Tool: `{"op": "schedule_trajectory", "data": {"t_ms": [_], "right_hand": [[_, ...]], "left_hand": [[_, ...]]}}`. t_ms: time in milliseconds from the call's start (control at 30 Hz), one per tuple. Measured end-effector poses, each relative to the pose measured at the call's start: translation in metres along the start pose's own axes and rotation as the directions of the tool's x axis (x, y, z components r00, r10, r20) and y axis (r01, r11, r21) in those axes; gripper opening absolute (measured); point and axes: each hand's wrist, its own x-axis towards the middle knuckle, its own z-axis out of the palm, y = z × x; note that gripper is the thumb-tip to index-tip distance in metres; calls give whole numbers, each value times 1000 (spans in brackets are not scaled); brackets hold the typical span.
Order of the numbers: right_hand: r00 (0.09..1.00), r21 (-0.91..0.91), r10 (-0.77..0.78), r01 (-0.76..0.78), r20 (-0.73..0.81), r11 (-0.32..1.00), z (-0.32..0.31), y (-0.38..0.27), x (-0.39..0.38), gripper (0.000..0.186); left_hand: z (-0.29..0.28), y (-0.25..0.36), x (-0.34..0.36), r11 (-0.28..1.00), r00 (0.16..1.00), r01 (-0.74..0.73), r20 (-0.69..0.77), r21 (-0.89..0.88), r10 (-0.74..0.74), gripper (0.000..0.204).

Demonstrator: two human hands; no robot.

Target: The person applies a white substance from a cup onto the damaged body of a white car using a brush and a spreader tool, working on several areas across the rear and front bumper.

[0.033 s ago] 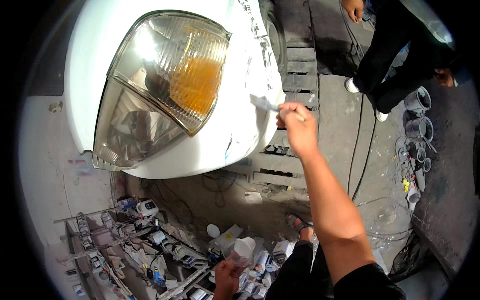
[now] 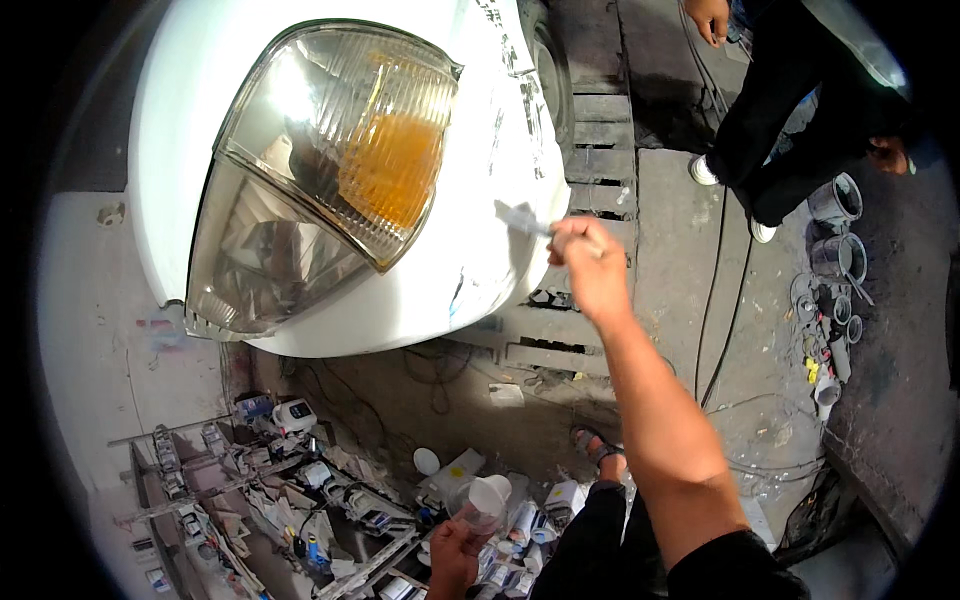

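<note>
A white car front (image 2: 170, 140) with scuffed dark streaks along its right side fills the upper left, around a clear headlamp (image 2: 260, 250) with an amber section (image 2: 390, 170). My right hand (image 2: 595, 275) grips a slim flat brush-like tool (image 2: 530, 222) by its pale handle; the blurred tip is over the white panel, right of the lamp, and contact is unclear. Low in the view, my left hand (image 2: 450, 555) holds a translucent plastic cup (image 2: 485, 510) with a white rim or inner cup.
Another person (image 2: 770, 150) in dark trousers stands upper right, near several grey-stained buckets (image 2: 835, 258). Cables cross the floor (image 2: 670, 280) beside a slatted grate (image 2: 600, 135). A cluttered rack (image 2: 180, 480) of tools and cans lies lower left.
My right hand and the tool have shifted slightly down and left along the panel. My left hand and the cup look unmoved.
</note>
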Motion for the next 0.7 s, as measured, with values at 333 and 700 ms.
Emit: {"op": "schedule_trajectory", "data": {"t_ms": [333,700], "right_hand": [[992,-32,-116,117,43,993,-11,5,-15,17],[914,-327,-349,401,206,856,25,25,-84,23]], "left_hand": [[-1,-11,-2,998,992,-69,104,1,69,15],[-19,-16,-3,998,994,-50,94,27,48,17]]}}
